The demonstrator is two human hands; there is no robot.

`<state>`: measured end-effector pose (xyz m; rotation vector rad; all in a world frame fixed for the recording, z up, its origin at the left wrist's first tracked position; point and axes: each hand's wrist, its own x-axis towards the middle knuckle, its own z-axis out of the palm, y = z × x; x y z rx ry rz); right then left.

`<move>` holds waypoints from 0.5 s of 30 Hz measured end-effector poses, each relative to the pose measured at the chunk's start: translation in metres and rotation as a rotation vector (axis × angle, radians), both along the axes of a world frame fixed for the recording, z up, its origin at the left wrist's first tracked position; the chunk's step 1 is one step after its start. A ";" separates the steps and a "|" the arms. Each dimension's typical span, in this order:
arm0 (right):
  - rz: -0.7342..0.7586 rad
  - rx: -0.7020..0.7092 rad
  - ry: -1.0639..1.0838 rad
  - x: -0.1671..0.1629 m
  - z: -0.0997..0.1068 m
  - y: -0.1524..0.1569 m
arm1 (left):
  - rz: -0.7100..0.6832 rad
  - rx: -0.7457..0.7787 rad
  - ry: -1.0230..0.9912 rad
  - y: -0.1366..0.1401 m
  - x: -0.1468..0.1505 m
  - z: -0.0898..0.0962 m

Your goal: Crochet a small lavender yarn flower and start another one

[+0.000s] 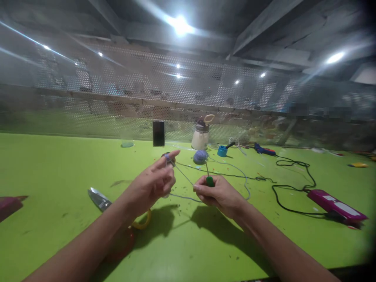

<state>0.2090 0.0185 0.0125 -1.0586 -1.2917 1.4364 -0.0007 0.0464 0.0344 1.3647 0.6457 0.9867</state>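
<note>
Blue-grey yarn (pixel 166 157) is looped round a finger of my left hand (pixel 157 178). One finger points out while the others curl in. A taut strand runs from that loop to the fingertips of my right hand (pixel 216 192). Those fingers are closed round the green handle of a crochet hook (pixel 209 180), whose thin metal shaft points up and away. Just beyond the hook lies a ball of yarn (pixel 200 157). Partly hidden under my left forearm is a pair of scissors (pixel 100 199) with yellow and red on the handles.
A green table (pixel 182 258) holds a white bottle (pixel 200 139), a phone-like black panel (pixel 158 134) and a blue tape roll (pixel 222 151). To the right are a blue glue gun (pixel 264 150), its cord and a magenta power strip (pixel 337 205). Perforated metal mesh (pixel 132 86) stands behind.
</note>
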 end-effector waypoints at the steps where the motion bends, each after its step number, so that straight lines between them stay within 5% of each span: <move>1: -0.001 0.004 0.005 -0.002 0.000 -0.002 | 0.029 0.047 0.109 0.001 0.001 -0.003; 5: -0.042 0.042 0.033 -0.006 0.001 -0.005 | 0.252 0.196 0.490 0.009 0.004 -0.012; 8: -0.111 0.078 0.062 -0.006 0.001 -0.003 | 0.207 0.147 0.502 0.007 0.003 -0.008; 15: -0.144 0.081 0.132 -0.013 -0.005 -0.001 | -0.022 -0.142 -0.180 -0.001 -0.008 0.005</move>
